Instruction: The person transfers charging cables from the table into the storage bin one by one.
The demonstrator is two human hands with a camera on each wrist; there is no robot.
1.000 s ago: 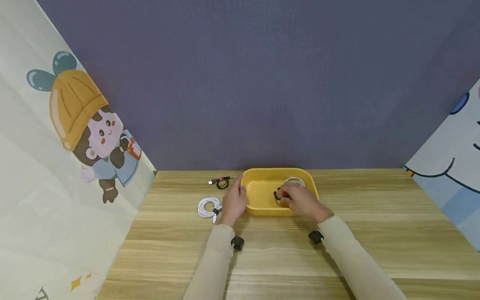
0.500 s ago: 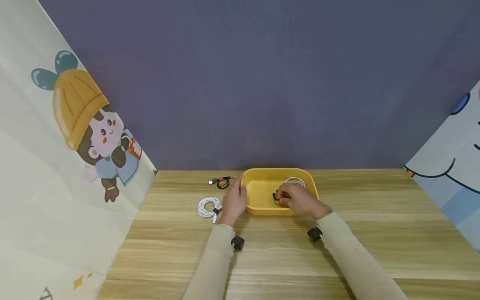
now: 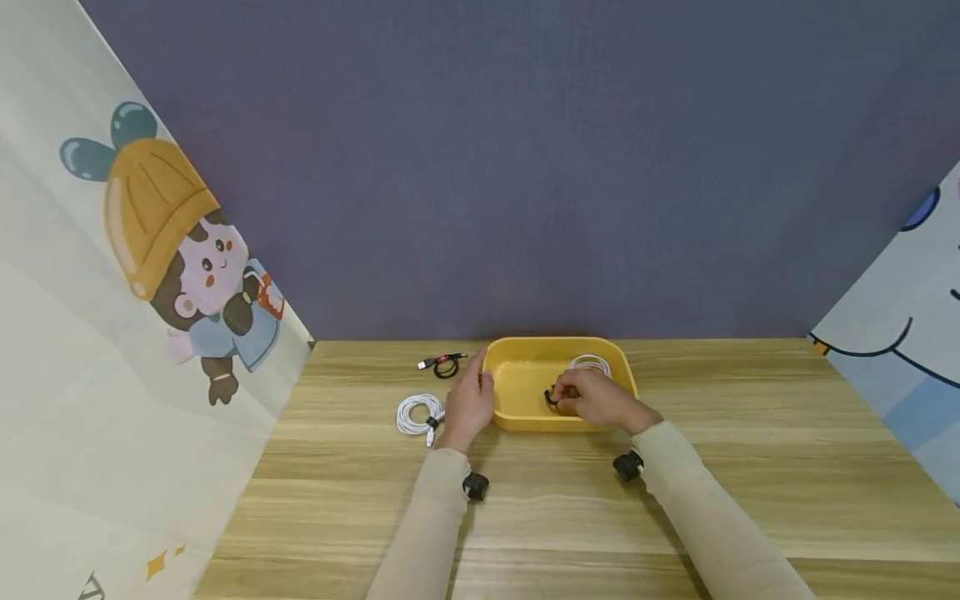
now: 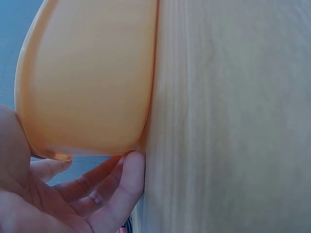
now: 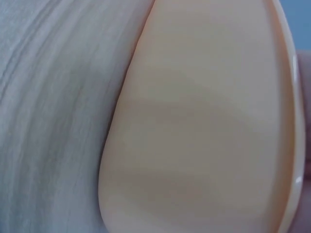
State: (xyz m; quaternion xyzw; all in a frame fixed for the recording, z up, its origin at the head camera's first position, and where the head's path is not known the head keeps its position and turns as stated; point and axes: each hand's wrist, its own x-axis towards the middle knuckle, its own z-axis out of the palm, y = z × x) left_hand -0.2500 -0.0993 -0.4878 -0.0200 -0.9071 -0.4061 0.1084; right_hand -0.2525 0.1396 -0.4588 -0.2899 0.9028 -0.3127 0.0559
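A yellow plastic tray (image 3: 517,379) sits near the back edge of the table. My left hand (image 3: 467,406) rests against its left end, thumb at the rim and fingers along the outer wall. In the left wrist view the fingers (image 4: 127,182) touch the tray's lower outer edge. My right hand (image 3: 600,397) reaches over the front rim and pinches a small black cable (image 3: 550,398) low inside the tray; much of that cable is hidden by the fingers. Behind this hand, a coiled white cable (image 3: 589,361) lies in the tray's right part.
Left of the tray, a white coiled cable (image 3: 412,408) with a black tie lies on the wooden table (image 3: 540,533). Farther back is a black USB cable (image 3: 446,365) with a red band. A dark panel (image 3: 555,208) stands directly behind the tray.
My right hand has shifted slightly left inside the tray, with the black cable at its fingertips. The left hand and the tray have stayed in place.
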